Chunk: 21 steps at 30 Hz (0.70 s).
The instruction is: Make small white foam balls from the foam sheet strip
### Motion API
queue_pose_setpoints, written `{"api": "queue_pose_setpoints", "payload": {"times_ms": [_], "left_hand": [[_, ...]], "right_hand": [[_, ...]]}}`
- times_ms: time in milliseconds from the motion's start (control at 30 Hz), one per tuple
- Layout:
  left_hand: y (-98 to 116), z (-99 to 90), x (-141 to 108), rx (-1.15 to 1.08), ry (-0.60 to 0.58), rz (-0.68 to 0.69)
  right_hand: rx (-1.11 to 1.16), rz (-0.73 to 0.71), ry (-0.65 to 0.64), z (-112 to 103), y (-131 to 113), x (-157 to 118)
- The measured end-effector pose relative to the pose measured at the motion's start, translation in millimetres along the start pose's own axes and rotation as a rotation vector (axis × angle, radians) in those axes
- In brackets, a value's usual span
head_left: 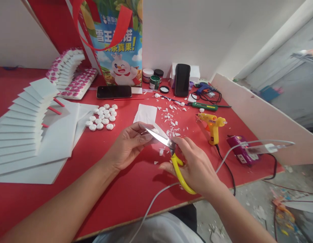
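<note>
My right hand [194, 163] grips yellow-handled scissors [180, 172], whose blades reach left toward the fingertips of my left hand [132, 141]. Those left fingers pinch a small white piece [155, 131], partly covered by the fingers and the blades, so its exact kind is hard to make out. White scraps [171, 123] lie scattered on the red table just beyond the blades. A white sheet of paper [145, 114] rests behind my left hand. Left of it sits a cluster of small round white pieces [102, 117], each looking like a rolled rosette.
At left, a fanned white stepped model [22, 125] stands on white boards [76, 119]. Two phones [114, 91], paint jars [154, 82] and a printed bag [118, 44] are at the back. A yellow glue gun [211, 126], a purple box [243, 150] and cables lie right.
</note>
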<state>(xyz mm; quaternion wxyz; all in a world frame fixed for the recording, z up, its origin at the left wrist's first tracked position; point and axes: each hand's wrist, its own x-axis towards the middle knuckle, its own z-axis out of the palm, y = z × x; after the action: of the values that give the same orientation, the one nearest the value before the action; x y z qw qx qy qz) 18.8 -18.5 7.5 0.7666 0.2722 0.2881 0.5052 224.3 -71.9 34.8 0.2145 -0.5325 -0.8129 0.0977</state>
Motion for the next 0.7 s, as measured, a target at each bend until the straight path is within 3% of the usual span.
{"api": "queue_pose_setpoints", "payload": {"times_ms": [700], "left_hand": [[2.1,0.9,-0.3,-0.035,-0.054,0.029]], "right_hand": [[-0.021,-0.038,0.039,3.2,-1.1,0.4]]}}
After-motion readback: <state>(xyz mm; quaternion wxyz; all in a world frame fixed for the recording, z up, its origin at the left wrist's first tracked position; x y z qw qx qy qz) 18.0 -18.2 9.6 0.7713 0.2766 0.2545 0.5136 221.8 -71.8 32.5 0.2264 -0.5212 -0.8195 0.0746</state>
